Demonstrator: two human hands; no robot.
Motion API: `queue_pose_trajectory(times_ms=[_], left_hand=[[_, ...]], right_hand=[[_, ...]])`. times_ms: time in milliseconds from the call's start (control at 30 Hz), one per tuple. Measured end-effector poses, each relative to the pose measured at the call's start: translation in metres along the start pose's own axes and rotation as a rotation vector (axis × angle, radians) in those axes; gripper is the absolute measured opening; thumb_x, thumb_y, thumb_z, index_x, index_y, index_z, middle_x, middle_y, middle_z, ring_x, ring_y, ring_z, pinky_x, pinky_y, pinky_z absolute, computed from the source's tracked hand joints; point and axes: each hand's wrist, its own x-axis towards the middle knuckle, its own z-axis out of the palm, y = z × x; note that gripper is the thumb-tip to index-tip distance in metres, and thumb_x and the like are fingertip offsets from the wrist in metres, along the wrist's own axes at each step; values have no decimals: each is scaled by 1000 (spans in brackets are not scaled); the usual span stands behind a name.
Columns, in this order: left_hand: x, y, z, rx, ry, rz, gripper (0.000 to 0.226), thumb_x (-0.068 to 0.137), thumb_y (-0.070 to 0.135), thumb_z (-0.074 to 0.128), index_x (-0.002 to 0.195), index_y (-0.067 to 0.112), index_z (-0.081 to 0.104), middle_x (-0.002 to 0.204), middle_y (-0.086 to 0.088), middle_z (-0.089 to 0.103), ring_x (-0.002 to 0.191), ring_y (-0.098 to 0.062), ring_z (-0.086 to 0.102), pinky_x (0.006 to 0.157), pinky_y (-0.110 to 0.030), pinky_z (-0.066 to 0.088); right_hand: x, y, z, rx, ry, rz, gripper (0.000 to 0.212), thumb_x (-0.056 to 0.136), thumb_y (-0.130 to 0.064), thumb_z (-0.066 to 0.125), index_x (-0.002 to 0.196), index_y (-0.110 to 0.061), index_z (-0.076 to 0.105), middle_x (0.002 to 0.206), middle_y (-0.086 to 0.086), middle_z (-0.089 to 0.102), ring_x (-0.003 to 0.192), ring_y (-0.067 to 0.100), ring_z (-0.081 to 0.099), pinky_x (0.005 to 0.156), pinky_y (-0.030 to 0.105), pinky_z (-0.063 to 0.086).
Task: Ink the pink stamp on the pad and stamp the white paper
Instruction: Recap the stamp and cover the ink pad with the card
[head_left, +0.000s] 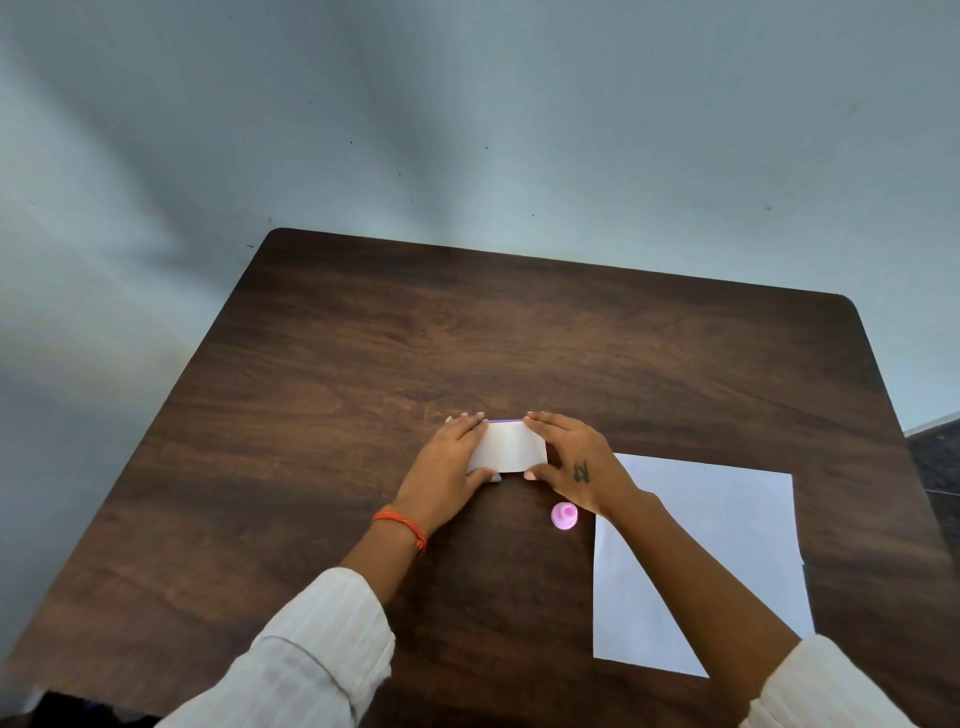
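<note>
both hands, left hand (451, 457) and right hand (571, 460), grasping the closed ink pad (511, 446); steady the base, lift the lid evenly; pink stamp (564, 516) untouched

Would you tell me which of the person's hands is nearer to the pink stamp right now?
Right. The right hand grips the right end of the ink pad, its wrist just beside the pink stamp. The left hand holds the pad's left end, farther off.

Dark wood-grain table (363, 364) with rounded far corners, set against a pale grey-blue wall (467, 104) marked with small dark specks. Dark surface (935, 452) visible beyond the table's right edge.
</note>
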Motion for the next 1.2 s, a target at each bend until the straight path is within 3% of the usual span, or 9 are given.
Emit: queue_pose_trajectory(times_ms=[433, 600, 767, 1200], left_hand=[[4, -2, -1, 4, -32, -6, 70, 83, 29, 63, 141, 12, 28, 152, -6, 29, 140, -20, 23, 116, -32, 16], [6, -3, -1, -13, -33, -21, 69, 82, 31, 65, 140, 13, 31, 151, -5, 31, 139, -20, 24, 115, -31, 17], [6, -3, -1, -41, -14, -25, 68, 80, 30, 67, 138, 12, 35, 149, -5, 35, 137, -19, 28, 113, -30, 19], [7, 4, -2, -70, 18, -80, 67, 76, 25, 71, 135, 12, 41, 143, -6, 42, 132, -21, 36, 112, -34, 26]], right_hand=[[1, -1, -1, -6, -10, 18, 63, 76, -25, 71, 131, -17, 43, 141, 5, 47, 128, 22, 42, 107, 34, 32], [3, -2, -3, 8, 17, 23, 61, 71, -26, 76, 125, -18, 50, 143, 6, 39, 123, 25, 46, 100, 34, 40], [6, -1, -5, -14, 15, 21, 59, 70, -30, 75, 123, -18, 51, 128, 8, 55, 113, 23, 50, 88, 25, 36], [12, -11, -15, -63, -69, 56, 62, 67, -30, 78, 121, -18, 50, 120, 7, 53, 107, 21, 48, 86, 31, 41]])
